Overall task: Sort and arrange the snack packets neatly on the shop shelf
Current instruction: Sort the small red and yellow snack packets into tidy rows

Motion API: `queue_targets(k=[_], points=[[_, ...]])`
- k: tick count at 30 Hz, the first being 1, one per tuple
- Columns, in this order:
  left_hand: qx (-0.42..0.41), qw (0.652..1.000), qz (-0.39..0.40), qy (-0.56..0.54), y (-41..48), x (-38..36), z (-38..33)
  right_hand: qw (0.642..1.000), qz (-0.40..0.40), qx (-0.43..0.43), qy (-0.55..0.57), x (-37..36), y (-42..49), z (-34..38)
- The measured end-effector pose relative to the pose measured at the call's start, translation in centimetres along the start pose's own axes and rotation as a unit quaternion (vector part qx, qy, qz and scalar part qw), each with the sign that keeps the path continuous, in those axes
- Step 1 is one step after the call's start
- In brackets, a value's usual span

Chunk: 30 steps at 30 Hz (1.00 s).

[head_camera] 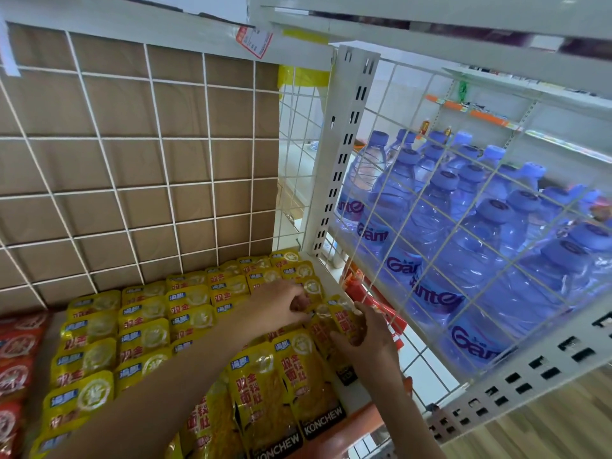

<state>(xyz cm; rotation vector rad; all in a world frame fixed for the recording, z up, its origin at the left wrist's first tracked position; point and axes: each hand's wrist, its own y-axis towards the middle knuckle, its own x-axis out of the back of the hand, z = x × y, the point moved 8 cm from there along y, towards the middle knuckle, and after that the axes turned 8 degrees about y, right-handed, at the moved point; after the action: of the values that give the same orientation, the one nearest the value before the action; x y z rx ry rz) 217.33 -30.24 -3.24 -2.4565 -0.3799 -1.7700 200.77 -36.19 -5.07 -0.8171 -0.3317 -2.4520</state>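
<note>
My left hand [281, 304] pinches the top edge of a yellow packet [318, 327] near the shelf's right end. My right hand [369, 336], at its 3 o'clock, curls round the neighbouring packet [342, 318]. Rows of yellow snack packets [142, 329] lie overlapped on the shelf [352, 397] toward 9 o'clock, with red packets [16, 356] beyond them. Water bottles [463, 246] stand at 2 o'clock behind a wire grid [427, 260].
</note>
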Motion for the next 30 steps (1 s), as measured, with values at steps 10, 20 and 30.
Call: queue_targets(k=[10,20,30], points=[[0.036,0.999,0.002,0.010,-0.2,-0.4,-0.3,0.998,0.051,-0.039,0.026,-1.0,0.3,-0.7],[0.060,0.996,0.000,-0.060,-0.1,-0.5,-0.1,0.997,0.028,0.005,0.076,-0.7,0.0,-0.4],[0.112,0.988,0.000,-0.110,0.6,-0.5,1.1,0.999,0.000,0.046,0.000,-0.3,-1.3,0.8]])
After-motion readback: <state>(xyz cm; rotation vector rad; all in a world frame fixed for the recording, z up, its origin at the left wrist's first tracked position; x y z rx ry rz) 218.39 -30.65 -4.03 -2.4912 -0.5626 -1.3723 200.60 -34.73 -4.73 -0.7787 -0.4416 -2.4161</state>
